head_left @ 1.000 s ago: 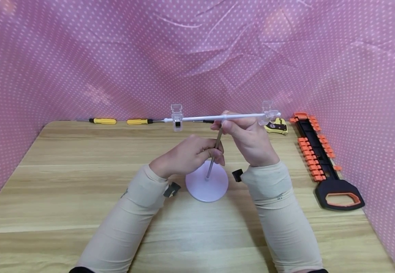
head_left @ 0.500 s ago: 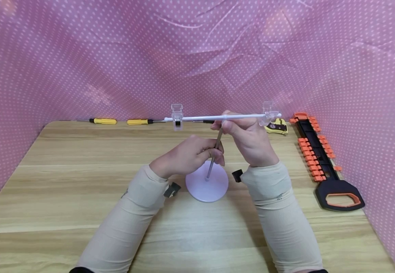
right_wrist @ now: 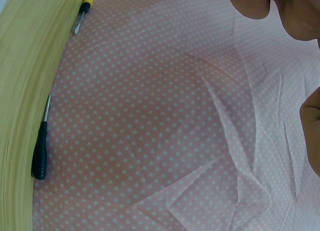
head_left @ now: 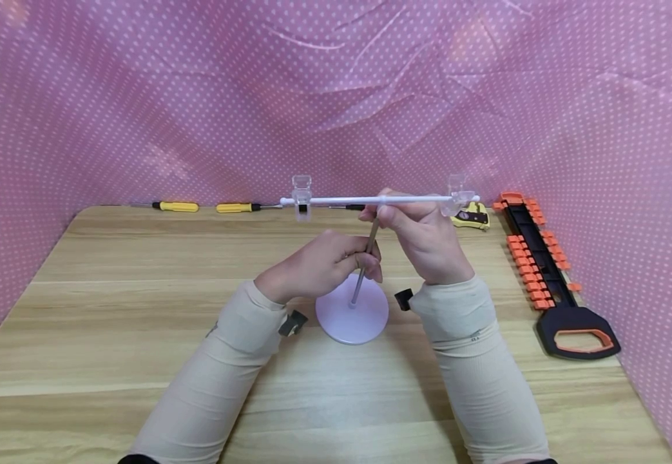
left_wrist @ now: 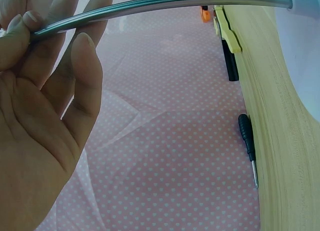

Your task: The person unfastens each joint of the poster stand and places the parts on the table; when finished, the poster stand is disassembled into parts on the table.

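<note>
Nothing has shifted: your left hand [head_left: 318,264] still pinches the thin metal rod [head_left: 364,261] above its round white base [head_left: 352,314] at frame centre on the counter [head_left: 138,309]; your right hand [head_left: 422,235] grips the white crossbar [head_left: 359,200].

No text is legible, perhaps for blur.

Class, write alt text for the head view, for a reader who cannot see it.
Two hands assemble a small stand: the left hand grips its metal pole above the round base, the right hand holds the white crossbar. Screwdrivers lie behind.
</note>
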### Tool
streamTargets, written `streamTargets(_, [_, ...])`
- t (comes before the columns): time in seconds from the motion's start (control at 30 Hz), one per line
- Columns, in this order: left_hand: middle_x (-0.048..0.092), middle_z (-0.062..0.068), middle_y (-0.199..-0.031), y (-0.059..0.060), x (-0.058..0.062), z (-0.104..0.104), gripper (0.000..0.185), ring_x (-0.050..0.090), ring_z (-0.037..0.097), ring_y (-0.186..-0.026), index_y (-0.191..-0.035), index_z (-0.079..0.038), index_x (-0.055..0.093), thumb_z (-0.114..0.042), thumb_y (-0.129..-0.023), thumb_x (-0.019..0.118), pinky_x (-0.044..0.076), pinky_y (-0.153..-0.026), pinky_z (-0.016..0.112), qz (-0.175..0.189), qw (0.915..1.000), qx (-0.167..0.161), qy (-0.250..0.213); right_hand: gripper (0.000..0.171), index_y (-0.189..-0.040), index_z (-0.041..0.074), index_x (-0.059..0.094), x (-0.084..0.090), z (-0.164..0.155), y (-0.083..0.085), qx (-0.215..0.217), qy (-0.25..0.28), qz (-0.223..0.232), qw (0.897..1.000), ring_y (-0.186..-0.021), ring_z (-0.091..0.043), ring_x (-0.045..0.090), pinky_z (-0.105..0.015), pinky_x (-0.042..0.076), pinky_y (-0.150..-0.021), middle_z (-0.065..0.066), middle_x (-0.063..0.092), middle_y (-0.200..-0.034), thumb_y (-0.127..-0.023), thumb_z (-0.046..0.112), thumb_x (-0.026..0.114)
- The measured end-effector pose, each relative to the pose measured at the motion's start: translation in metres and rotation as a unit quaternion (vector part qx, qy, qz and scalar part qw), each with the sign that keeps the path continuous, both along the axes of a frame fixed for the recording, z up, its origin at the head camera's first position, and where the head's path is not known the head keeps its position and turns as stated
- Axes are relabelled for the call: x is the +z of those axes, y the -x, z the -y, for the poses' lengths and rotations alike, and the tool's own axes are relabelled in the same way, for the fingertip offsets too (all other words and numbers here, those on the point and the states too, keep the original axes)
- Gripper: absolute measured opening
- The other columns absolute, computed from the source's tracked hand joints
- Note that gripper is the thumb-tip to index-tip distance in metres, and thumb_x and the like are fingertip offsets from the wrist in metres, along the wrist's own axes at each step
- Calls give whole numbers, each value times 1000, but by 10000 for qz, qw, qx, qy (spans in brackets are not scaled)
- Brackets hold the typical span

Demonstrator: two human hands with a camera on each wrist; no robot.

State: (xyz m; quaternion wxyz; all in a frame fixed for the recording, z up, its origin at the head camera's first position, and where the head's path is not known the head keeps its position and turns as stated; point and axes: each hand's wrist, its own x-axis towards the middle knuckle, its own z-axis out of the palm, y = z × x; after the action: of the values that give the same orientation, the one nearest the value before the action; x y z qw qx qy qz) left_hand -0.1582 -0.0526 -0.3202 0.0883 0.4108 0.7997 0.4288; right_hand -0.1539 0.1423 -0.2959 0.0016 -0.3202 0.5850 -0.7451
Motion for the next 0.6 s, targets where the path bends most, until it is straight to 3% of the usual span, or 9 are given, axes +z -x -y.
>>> streamTargets(0.27, [80, -4, -92, 0, 1, 0, 18, 75, 8, -96, -101, -10, 71, -10, -110, 55, 59, -95, 30, 25, 10000, 12, 35, 19, -102, 27, 85, 0, 1, 0, -62, -24, -53, 10000, -102, -12, 65, -30, 50, -100, 5, 74, -101, -91, 42, 80])
streamTargets(0.6, [79, -6, -92, -1, 1, 0, 18, 75, 8, -97, -101, -11, 71, -11, -110, 55, 58, -96, 31, 14, 9999, 60, 96, 18, -100, 28, 85, 0, 1, 0, -85, 44, -24, 10000, -103, -12, 66, -30, 52, -101, 6, 75, -101, -90, 42, 81])
